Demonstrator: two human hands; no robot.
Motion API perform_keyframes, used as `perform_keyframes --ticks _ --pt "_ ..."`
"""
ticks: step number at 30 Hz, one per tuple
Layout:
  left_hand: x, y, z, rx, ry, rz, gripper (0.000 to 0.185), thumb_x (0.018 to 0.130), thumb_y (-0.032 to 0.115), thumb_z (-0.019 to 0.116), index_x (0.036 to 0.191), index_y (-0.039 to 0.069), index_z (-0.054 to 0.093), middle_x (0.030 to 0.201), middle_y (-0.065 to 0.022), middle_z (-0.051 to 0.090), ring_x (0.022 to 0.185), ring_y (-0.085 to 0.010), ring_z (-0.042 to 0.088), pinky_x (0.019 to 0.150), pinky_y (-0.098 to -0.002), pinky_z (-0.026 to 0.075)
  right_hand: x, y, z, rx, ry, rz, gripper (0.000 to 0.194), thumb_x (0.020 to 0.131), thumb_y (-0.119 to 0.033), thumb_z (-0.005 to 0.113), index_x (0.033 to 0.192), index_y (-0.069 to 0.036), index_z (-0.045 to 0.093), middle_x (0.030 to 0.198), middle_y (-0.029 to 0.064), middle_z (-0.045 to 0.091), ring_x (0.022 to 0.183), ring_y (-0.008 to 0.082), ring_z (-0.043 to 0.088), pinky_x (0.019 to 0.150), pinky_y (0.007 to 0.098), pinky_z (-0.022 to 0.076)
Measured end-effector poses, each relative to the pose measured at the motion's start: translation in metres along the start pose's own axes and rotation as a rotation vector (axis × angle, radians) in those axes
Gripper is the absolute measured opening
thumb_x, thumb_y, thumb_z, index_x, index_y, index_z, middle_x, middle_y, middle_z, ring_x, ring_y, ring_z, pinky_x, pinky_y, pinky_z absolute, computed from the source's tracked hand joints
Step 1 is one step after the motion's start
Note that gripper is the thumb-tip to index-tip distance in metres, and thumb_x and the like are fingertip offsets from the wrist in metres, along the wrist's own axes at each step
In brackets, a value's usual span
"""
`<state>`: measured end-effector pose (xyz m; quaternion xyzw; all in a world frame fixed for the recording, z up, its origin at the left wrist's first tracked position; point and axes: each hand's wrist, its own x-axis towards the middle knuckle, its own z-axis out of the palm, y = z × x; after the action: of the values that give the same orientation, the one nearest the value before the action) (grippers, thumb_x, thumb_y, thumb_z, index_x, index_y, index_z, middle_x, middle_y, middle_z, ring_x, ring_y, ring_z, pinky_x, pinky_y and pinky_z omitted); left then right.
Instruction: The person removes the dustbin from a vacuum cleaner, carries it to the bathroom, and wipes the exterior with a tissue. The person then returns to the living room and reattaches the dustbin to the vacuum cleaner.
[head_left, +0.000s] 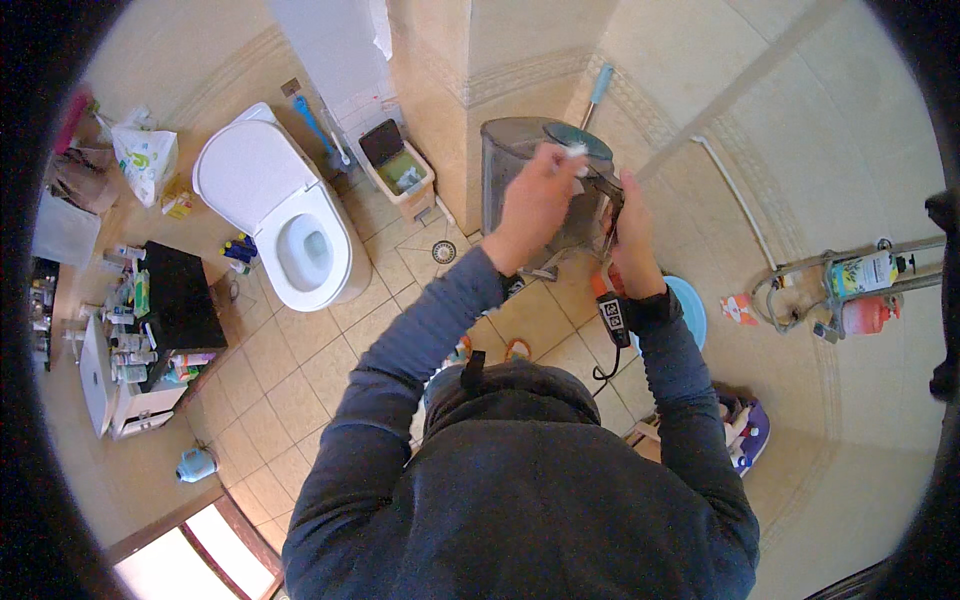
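In front of me is a smoky see-through plastic tank (501, 161) with a dark round opening or cover (581, 139) at its top. My left hand (534, 206) is at the tank's upper part, pinching a small white wad (576, 152), perhaps tissue or cloth. With my right hand (636, 244) I grip the tank's dark right edge, fingers partly hidden behind it. Something orange (604, 283) shows below that hand; I cannot tell what it is. A black device (613, 319) with a printed code and a cable sits by my right wrist.
A toilet (311, 251) with raised lid stands left, beside an open bin (405, 191). A floor drain (444, 251) lies ahead. A light-blue basin (688, 311) is partly behind my right arm. A wall rack (795, 300) holds bottles; a crowded black cabinet (191, 300) stands far left.
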<state>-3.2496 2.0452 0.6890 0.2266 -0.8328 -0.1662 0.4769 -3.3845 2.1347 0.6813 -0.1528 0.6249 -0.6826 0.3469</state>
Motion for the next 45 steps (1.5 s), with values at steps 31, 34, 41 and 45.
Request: perform_keyframes --ticks 31,34,41,45 --pt "0.04 -0.069 0.017 -0.064 0.157 -0.026 0.023 0.076 0.001 0.045 0.098 0.001 0.051 0.093 -0.0197 0.052 0.087 -0.032 0.05 0.077 -0.0367 0.042 0.015 -0.008 0.045 0.283 -0.083 0.181 0.044 0.087 -0.049 0.031 0.058 -0.018 0.043 0.046 -0.0026 0.038 0.039 0.0123 0.036 0.038 0.0269 0.0293" --pt "0.047 -0.093 -0.009 -0.183 0.151 -0.345 0.023 0.078 0.001 0.046 0.101 0.004 0.05 0.092 -0.0187 0.052 0.088 -0.03 0.051 0.075 -0.0378 0.042 0.01 -0.018 0.041 0.331 -0.022 0.208 0.046 0.086 -0.051 0.031 0.058 -0.017 0.043 0.045 -0.0025 0.039 0.038 0.0128 0.036 0.037 0.0268 0.0316" --pt "-0.033 -0.052 0.027 -0.106 -0.052 -0.047 0.029 0.07 -0.002 0.052 0.098 0.007 0.054 0.087 -0.0129 0.048 0.085 -0.0295 0.05 0.074 -0.0357 0.043 0.015 -0.023 0.035 0.374 0.038 0.173 0.045 0.084 -0.051 0.031 0.06 -0.015 0.046 0.046 -0.0015 0.04 0.041 0.0132 0.038 0.039 0.0275 0.0335" --pt "-0.019 -0.083 0.017 -0.136 -0.031 0.047 0.026 0.078 0.005 0.052 0.103 0.011 0.052 0.092 -0.0132 0.048 0.083 -0.0274 0.051 0.067 -0.0329 0.044 0.021 -0.012 0.032 0.484 -0.021 0.191 0.044 0.083 -0.051 0.032 0.058 -0.016 0.04 0.047 -0.0016 0.038 0.041 0.0137 0.036 0.04 0.0278 0.0325"
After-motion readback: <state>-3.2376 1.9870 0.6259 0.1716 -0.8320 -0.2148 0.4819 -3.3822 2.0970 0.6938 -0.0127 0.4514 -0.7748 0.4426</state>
